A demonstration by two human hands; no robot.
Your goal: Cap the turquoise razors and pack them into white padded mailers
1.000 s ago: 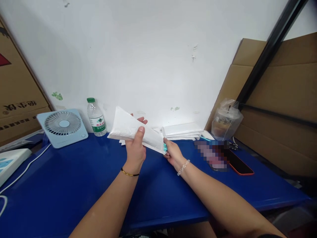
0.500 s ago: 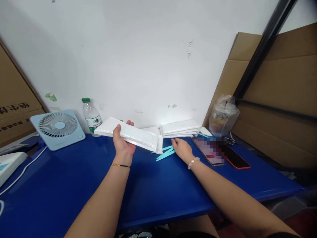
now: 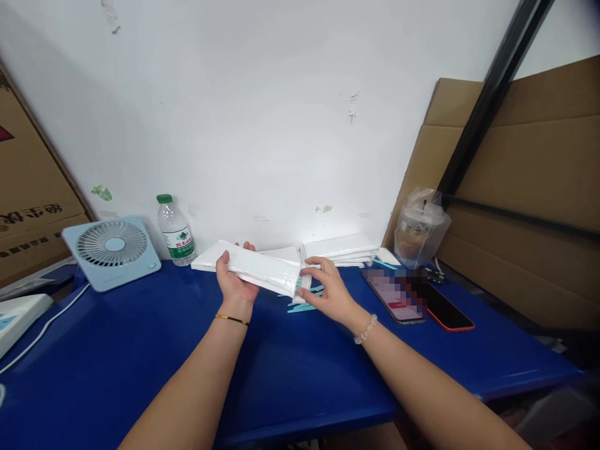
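My left hand [image 3: 234, 284] grips a flat white plastic-wrapped packet [image 3: 265, 265] from below, thumb over its top, tilted down to the right above the table. Another white layer shows under it; whether they are separate is unclear. At the packet's right end, the thumb and fingers of my right hand [image 3: 330, 292] close on its clear wrapping edge. Several thin teal strips [image 3: 302, 308] lie on the table beneath that end, partly hidden by the packet and my right hand. Behind is a stack of similar white packets [image 3: 342, 247] against the wall.
A light-blue fan [image 3: 115, 250] and a green-capped water bottle [image 3: 175, 231] stand at the left of the blue table [image 3: 300, 387]. On the right are two phones [image 3: 398, 300] [image 3: 450, 309] and a bagged drink cup [image 3: 419, 231]. Cardboard [image 3: 534, 187] borders the right side.
My right hand has come off the teal strips and moved up and left to the packet's right end. The packet stays in my left hand. The view has shifted slightly.
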